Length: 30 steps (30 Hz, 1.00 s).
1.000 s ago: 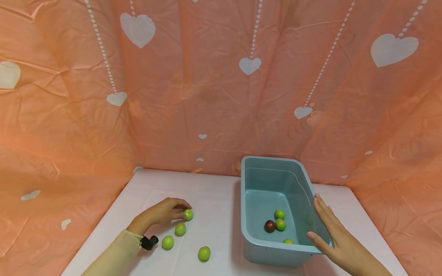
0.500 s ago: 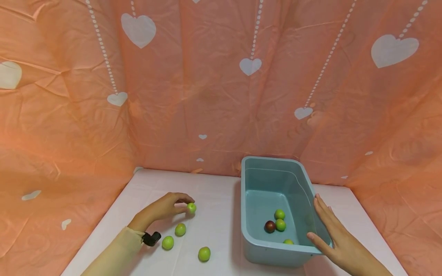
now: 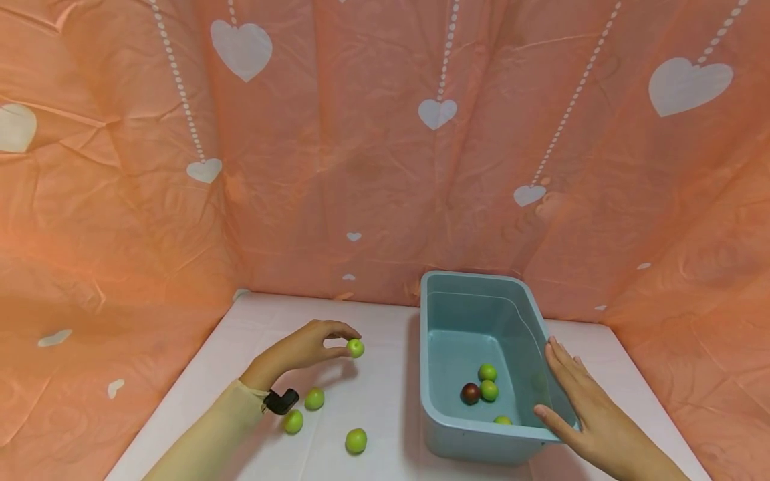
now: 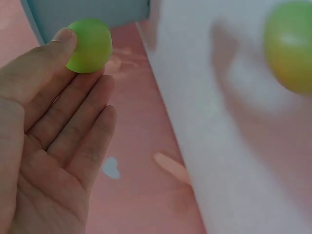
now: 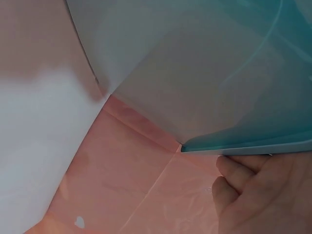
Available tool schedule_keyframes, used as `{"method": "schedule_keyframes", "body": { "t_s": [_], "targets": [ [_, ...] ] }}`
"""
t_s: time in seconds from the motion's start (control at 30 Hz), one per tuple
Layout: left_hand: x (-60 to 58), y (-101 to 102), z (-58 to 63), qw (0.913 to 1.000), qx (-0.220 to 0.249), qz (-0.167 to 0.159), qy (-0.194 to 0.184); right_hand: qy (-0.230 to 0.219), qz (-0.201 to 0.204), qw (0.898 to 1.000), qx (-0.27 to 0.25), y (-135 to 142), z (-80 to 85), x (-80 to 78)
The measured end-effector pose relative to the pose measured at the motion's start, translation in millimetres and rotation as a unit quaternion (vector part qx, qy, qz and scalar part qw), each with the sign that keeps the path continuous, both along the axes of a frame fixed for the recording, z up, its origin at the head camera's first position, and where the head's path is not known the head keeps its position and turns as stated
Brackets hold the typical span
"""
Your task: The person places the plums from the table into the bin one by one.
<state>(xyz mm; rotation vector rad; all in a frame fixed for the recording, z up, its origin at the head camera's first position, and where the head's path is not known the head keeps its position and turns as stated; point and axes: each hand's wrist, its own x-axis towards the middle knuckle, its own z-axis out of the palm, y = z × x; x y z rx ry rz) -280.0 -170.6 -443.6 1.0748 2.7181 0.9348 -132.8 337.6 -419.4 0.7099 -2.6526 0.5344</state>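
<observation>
My left hand point(image 3: 307, 346) pinches a small green fruit point(image 3: 355, 348) between thumb and fingertips, lifted above the white table point(image 3: 385, 334), to the left of the blue bin point(image 3: 424, 367); three more green fruits point(image 3: 356, 441) lie below it on the table, two of them near the black device point(image 3: 281, 402) at my left wrist. My right hand point(image 3: 586, 411) is not clenched; its fingers extend loosely against the bin's right side by the near corner, with the thumb spread toward the near rim; inside the bin sit a dark red fruit point(image 3: 470, 393), two green ones close beside it, and another partly hidden behind the near wall; a pink cloth point(image 3: 373, 167) with pale hearts hangs behind.
</observation>
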Motion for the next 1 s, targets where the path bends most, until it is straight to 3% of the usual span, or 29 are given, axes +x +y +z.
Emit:
{"method": "schedule_keyframes", "body": {
  "t_s": [0.33,1.0],
  "targets": [
    [-5.2,28,23.9,0.9996,0.000,-0.023,0.018,0.036,0.004,0.998,0.042,-1,6.6,-0.3],
    [-6.3,73,70.1,0.9986,-0.009,-0.034,0.039,0.033,0.028,0.998,0.040,4,4.2,-1.5]
  ]
}}
